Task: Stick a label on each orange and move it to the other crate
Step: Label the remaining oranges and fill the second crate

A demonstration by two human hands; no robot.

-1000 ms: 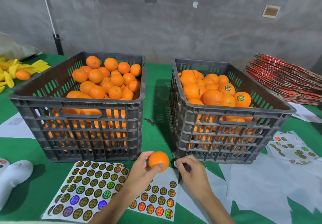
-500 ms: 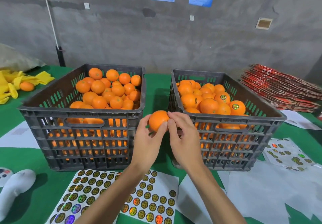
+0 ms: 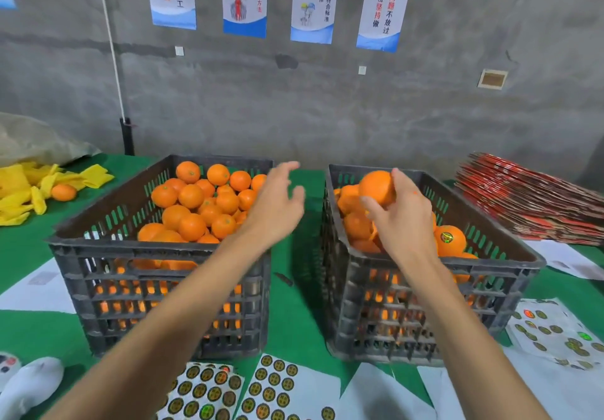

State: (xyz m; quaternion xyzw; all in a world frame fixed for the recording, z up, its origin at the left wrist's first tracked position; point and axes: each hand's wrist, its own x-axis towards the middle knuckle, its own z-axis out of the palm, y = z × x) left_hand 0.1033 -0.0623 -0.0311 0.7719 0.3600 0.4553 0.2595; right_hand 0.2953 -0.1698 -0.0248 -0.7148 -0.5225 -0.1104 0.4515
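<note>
Right-hand grip around orange

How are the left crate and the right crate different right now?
The left crate holds oranges with no label showing; the right crate holds at least one labelled orange. The left hand hovers open by the left crate; the right hand grips an orange over the right crate. Both are dark slotted plastic crates.
</note>
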